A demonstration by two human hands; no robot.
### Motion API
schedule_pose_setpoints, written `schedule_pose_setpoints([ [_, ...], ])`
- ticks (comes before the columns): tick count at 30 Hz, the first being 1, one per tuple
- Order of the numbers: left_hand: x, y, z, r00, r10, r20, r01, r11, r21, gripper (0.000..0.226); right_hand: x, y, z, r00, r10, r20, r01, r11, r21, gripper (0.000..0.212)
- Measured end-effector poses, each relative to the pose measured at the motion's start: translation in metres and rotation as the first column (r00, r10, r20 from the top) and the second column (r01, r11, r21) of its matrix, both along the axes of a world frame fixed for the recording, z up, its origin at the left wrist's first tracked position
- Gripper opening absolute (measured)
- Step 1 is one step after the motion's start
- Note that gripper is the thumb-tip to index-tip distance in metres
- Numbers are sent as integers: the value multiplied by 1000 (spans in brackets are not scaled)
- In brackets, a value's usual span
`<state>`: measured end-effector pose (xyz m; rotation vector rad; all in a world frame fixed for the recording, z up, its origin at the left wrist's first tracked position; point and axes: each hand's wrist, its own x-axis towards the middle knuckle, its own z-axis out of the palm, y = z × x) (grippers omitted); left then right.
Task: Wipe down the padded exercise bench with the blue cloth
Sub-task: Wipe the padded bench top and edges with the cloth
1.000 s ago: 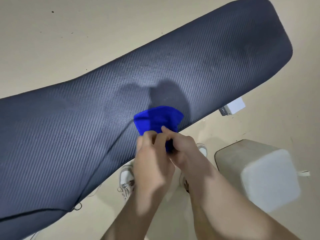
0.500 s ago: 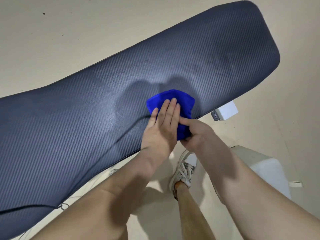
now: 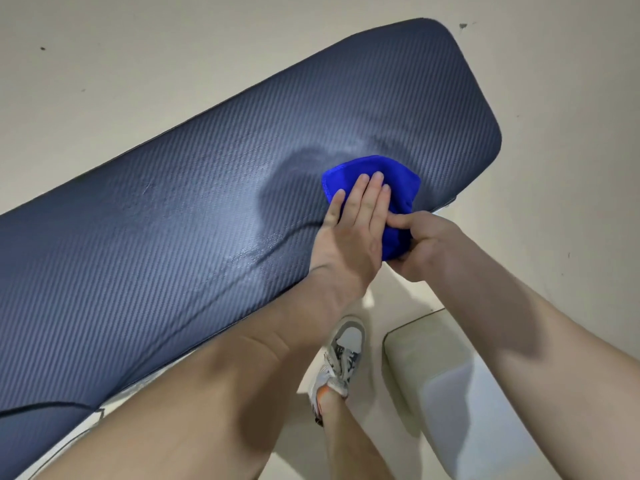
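Observation:
The long dark padded bench (image 3: 180, 216) with a woven carbon pattern runs diagonally from lower left to upper right. A folded blue cloth (image 3: 394, 178) lies on its near edge, toward the right end. My left hand (image 3: 353, 230) lies flat on the cloth with straight fingers, pressing it onto the pad. My right hand (image 3: 426, 244) pinches the cloth's near corner at the bench edge, thumb on top and fingers curled beneath. A crease in the padding runs leftward from under my left hand.
Beige floor surrounds the bench. A pale translucent container (image 3: 446, 386) stands on the floor at the lower right, under my right forearm. My foot in a grey and white sneaker (image 3: 341, 362) is planted between the bench and that container.
The cloth went from bunched between both hands at the bench edge to spread on the pad. My left hand flattened onto it and slid with it toward the right end.

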<state>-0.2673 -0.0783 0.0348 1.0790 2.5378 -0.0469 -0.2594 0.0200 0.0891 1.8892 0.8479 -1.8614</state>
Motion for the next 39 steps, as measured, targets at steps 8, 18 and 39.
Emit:
schedule_pose_setpoints([
  [8,-12,59,-8,997,-71,-6,71,997,38,81,-5,61,-9,1000,5,1,-5,999,36,7],
  [18,-70,167,34,810,-110,576,-65,959,275,86,-8,162,0,988,109,-107,-14,764,645,14],
  [39,-130,-24,162,673,145,725,-551,752,361,56,-30,16,75,332,690,-643,-486,710,510,54],
])
